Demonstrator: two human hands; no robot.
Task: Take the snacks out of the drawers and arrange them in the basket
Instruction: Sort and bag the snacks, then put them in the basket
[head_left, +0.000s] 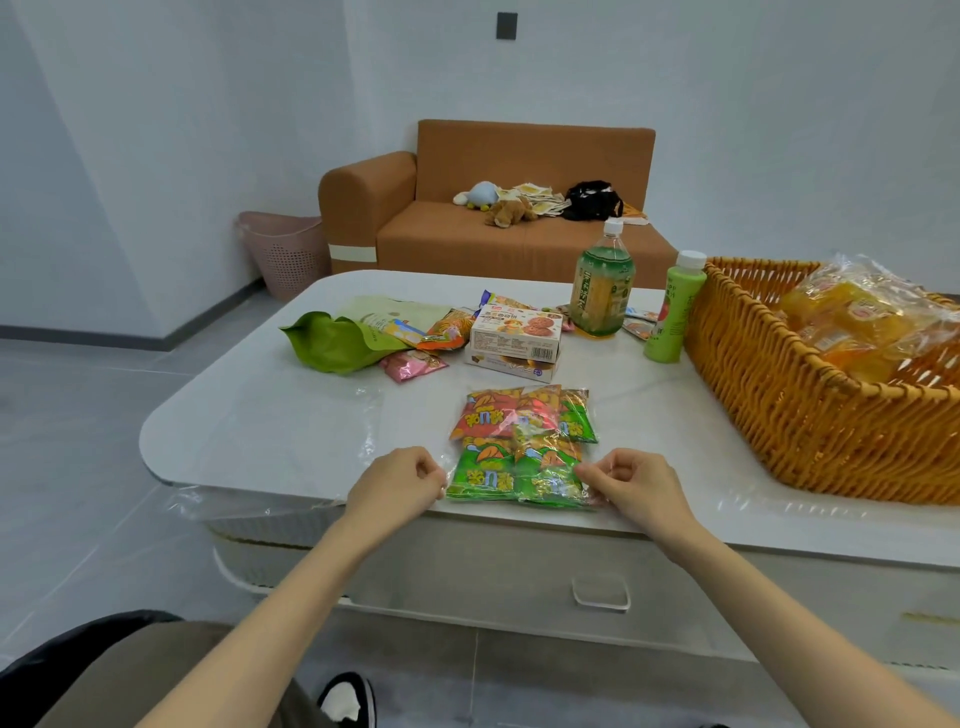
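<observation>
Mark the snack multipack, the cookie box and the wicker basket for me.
snack multipack (519, 441), head view, middle of its clear outer wrap.
cookie box (515, 332), head view, its top face.
wicker basket (779, 405), head view, its near woven wall.

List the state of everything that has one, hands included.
Snack pack: flat on table, pinched at both ends.
Left hand: pinches pack.
Right hand: pinches pack.
Basket: holds orange packets.
Big bottle: upright, capped.
Small bottle: upright, capped.
Cookie box: shut.
Drawer: shut.
</observation>
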